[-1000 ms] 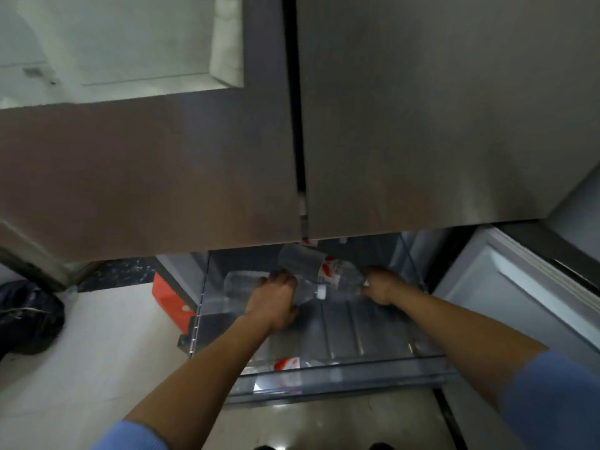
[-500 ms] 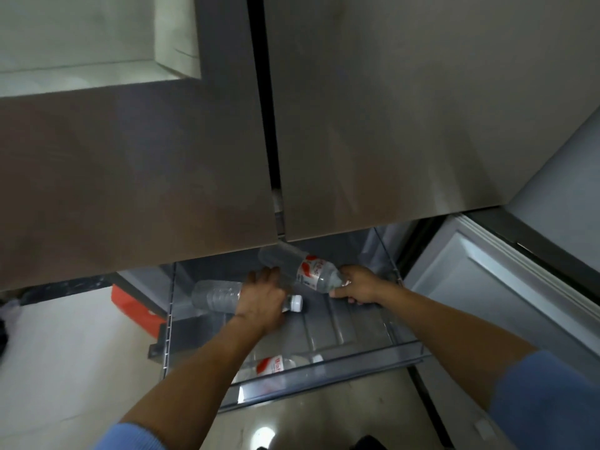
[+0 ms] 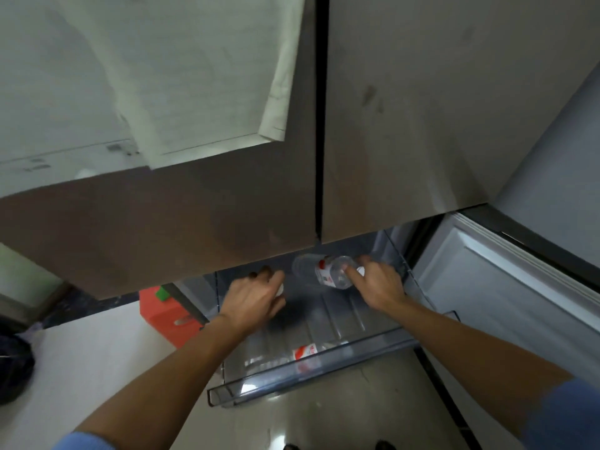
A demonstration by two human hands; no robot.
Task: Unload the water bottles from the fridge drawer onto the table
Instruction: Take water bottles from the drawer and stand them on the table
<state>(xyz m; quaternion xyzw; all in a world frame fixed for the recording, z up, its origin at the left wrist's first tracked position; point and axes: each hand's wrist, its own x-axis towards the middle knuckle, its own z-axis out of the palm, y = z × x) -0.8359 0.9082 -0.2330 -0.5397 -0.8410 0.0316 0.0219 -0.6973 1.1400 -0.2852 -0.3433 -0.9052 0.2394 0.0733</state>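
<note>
The clear fridge drawer (image 3: 311,375) is pulled out below the closed upper doors. My right hand (image 3: 378,284) grips a clear water bottle with a red-and-white label (image 3: 328,272) by its cap end, at the drawer's back. My left hand (image 3: 256,298) is curled around the cap end of a second bottle; only its white cap (image 3: 280,290) shows, and the body is hidden behind my hand and the door edge. A third bottle with a red label (image 3: 302,350) lies on its side against the drawer's front wall.
The two steel upper fridge doors (image 3: 389,125) hang close above the drawer's back. An open lower door (image 3: 503,287) stands to the right. An orange box (image 3: 165,311) sits on the floor left of the drawer, and a dark bag (image 3: 14,362) lies far left.
The view has tilted up and shifted. Both hands with their bottles now sit farther back under the door edge, and the left bottle's body has gone out of sight.
</note>
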